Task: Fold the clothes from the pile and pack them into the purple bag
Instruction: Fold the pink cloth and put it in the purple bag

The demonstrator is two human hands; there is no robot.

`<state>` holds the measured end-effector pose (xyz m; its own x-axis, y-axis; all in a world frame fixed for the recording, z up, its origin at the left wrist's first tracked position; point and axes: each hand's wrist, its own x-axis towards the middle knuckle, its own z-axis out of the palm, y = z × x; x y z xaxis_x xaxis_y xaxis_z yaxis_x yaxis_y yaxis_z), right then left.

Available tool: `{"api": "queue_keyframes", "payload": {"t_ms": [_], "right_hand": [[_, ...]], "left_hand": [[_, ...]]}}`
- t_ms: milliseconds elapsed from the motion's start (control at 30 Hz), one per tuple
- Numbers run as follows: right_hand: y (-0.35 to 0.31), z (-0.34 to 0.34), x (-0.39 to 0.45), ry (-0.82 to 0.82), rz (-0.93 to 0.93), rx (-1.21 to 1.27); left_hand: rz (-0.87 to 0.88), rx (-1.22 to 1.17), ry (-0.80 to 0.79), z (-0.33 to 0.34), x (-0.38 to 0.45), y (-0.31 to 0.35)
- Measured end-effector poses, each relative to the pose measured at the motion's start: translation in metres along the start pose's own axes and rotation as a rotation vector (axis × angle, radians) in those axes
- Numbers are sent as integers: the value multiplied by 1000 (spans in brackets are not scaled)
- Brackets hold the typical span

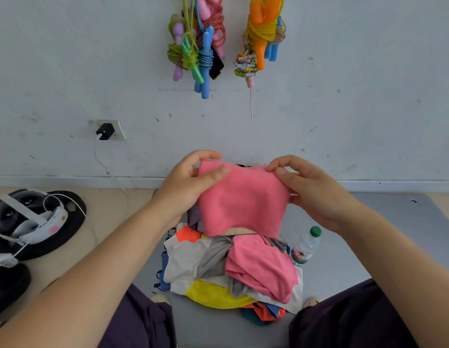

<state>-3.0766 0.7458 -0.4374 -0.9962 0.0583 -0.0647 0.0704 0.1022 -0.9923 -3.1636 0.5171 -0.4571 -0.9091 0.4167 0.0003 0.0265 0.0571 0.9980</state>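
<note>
A folded pink garment [243,199] is held up in the air above the clothes pile [213,262]. My left hand [190,184] pinches its upper left corner, thumb on the front. At the upper right corner my right hand [308,187] pinches the cloth the same way. The pile lies on a grey mat [348,247] between my knees and holds another pink piece [263,267], grey, white, yellow and orange clothes. A purple bag does not show clearly; a purplish bit [193,218] peeks out behind the held garment.
A clear water bottle [306,246] with a green cap stands right of the pile. At the left lie black sandals with a headset [30,217] and a white cable on them. Jump ropes [200,46] hang on the wall ahead, with a charger [105,131] plugged in lower left.
</note>
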Motion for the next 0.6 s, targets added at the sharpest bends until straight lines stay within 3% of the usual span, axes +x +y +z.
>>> {"api": "queue_keyframes", "payload": {"t_ms": [100,233,333,467,533,600], "right_hand": [[1,0,0,-48,30,-120],[2,0,2,21,-88,-553],[1,-10,3,-23,-88,-513],[-1,-9,-1,-151,38,-229],[1,-4,1,-58,19,-211],[3,1,4,148,-90,-374]], "left_hand": [[45,193,-112,-4,0,-3],[89,443,-110,-11,4,-5],[49,452,-68,-23,8,-2],[-17,355,-79,-27,7,0],[16,502,63,-21,8,-5],[-37,461,169,-9,6,-3]]}}
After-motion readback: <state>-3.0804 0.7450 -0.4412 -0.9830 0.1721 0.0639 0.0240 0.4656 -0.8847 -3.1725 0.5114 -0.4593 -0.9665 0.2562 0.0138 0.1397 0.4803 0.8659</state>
